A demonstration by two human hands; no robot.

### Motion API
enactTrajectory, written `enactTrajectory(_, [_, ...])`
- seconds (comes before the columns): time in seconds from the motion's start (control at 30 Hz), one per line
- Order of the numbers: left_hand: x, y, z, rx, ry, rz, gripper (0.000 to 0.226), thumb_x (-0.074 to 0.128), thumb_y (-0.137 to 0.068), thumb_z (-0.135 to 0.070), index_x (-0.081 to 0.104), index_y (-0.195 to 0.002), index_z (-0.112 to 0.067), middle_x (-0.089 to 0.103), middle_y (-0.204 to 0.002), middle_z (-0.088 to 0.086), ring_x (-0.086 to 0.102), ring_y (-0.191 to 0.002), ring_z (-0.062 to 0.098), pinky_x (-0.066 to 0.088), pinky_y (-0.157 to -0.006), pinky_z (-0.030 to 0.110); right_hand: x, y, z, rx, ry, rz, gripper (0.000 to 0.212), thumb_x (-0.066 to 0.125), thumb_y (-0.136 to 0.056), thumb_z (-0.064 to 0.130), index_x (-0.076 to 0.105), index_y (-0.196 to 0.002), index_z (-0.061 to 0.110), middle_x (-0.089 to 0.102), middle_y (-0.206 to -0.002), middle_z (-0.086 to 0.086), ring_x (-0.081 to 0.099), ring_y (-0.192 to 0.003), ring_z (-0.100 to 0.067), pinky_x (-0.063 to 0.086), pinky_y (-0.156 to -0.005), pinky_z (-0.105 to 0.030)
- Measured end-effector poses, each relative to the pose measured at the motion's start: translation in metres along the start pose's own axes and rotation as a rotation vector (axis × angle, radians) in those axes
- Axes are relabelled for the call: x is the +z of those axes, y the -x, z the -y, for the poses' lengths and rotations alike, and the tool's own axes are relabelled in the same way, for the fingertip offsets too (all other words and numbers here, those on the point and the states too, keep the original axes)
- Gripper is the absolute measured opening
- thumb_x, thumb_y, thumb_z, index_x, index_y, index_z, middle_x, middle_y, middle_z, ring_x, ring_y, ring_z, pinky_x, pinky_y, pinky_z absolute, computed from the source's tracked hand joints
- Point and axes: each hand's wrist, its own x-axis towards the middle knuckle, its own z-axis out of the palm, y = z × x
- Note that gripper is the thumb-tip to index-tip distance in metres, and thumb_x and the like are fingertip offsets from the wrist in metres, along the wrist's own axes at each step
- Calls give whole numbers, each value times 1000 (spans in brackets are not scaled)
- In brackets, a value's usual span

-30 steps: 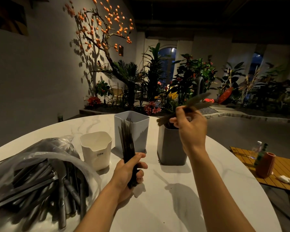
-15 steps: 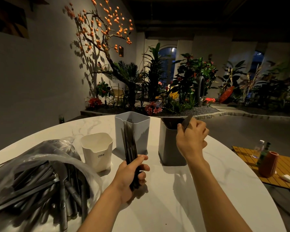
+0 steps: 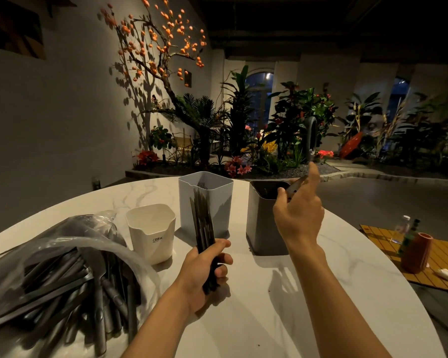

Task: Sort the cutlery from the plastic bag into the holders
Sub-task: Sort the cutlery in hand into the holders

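L hand [image 3: 206, 270] grips bundle of dark cutlery [image 3: 203, 223], tips pointing 12 o'clock. R hand [image 3: 299, 215] at 2 o'clock of it, over dark grey holder [image 3: 263, 228], a dark piece [image 3: 296, 186] btwn thumb & fingers. Plastic bag [image 3: 62, 275] at 9 o'clock.

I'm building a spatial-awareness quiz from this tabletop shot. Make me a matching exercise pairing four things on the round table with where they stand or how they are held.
Column one:
1. Small white plastic holder
2. Dark grey square holder
3. Bundle of dark cutlery
4. Clear plastic bag of cutlery

Column two:
A. Gripped upright in the left hand
B. Lying at the table's left edge
C. Just beneath the right hand
D. Leftmost of the three holders

Pairs: 1-D, 2-C, 3-A, 4-B
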Motion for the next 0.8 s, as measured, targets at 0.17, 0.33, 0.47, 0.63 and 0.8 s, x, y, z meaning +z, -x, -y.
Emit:
enactTrajectory(0.17, [-1,-1,0,-3,-10,0,27,61,-101,-24,62,-118,-3,63,-74,11,48,-51,13,43,-47,24,-2,-2,-2,54,89,37,83,69,-93,36,17,-156,22,61,-130,-12,57,-115,-34,50,-91,-55])
enactTrajectory(0.33, [-2,2,-1,-1,-9,10,27,61,-101,-23,62,-119,-4,63,-74,11,48,-50,13,43,-47,25,-15,-10,8,13,-27,-33,75,68,-95,32,26,-154,13,46,-144,-17,54,-120,-32,47,-90,-42])
enactTrajectory(0.47, [-2,2,-2,-10,-21,13,30,62,-101,-25,61,-121,-3,59,-71,10,45,-48,12,41,-46,24,-13,-10,17,-137,-144,-122,47,65,-96,25,46,-135,9,55,-112,-11,52,-89,-15,45,-71,-19])
enactTrajectory(0.63, [-4,2,-4,-52,26,99,28,46,-101,-22,60,-117,-4,43,-62,4,34,-45,11,30,-45,23,2,4,32,-173,-165,376,25,67,-94,40,61,-91,16,62,-79,5,61,-72,-10,55,-64,-27])
enactTrajectory(0.8, [-4,6,-4,-51,1,155,18,45,-86,-20,54,-82,-4,40,-64,4,31,-49,12,30,-49,26,27,45,40,143,-137,987,63,71,-79,65,65,-107,8,68,-106,-19,69,-98,-30,59,-88,-47])
